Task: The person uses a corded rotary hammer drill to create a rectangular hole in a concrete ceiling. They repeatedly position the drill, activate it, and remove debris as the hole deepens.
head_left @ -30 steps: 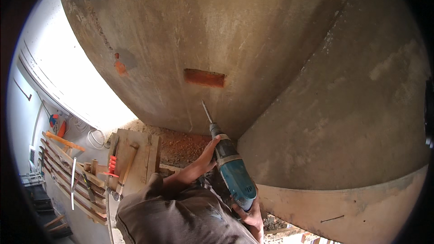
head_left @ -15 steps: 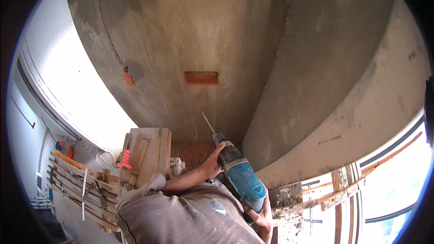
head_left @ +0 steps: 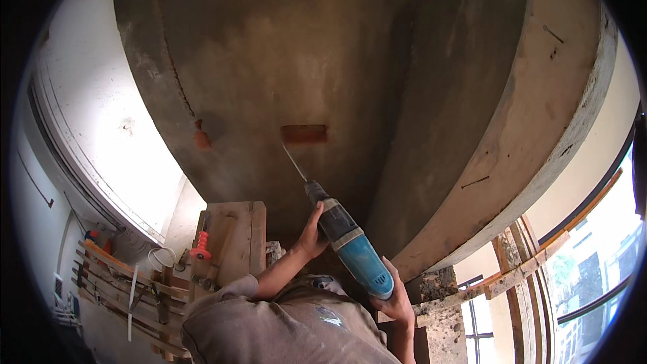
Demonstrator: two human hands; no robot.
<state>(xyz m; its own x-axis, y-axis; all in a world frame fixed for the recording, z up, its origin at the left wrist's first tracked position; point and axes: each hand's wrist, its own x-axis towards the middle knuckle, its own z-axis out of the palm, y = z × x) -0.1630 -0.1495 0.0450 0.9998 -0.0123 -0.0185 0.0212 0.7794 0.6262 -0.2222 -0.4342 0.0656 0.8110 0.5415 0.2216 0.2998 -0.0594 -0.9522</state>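
A teal and black hammer drill [head_left: 360, 256] is held in both hands, pointing up and to the left toward the plastered wall [head_left: 344, 40]. Its long thin bit [head_left: 294, 163] reaches the lower left corner of a rectangular red-brick recess [head_left: 306, 134]; whether the tip touches or stops just short, I cannot tell. My left hand [head_left: 313, 234] is closed round the dark front housing behind the chuck. At the back end, my right hand [head_left: 396, 302] grips the handle, its fingers partly hidden by the drill body.
A chiselled groove in the wall ends in a small brick-red hole [head_left: 201, 136] on the left. A red-handled chisel [head_left: 201, 246] rests on the wooden box [head_left: 257, 236]. Slatted boards [head_left: 128, 290] are at lower left, timber framing [head_left: 519, 276] and windows at right.
The drill has moved up and slightly left, bringing its bit from below the recess to its lower left corner. Both hands moved with it. The view has shifted, and the wall looks darker and hazier.
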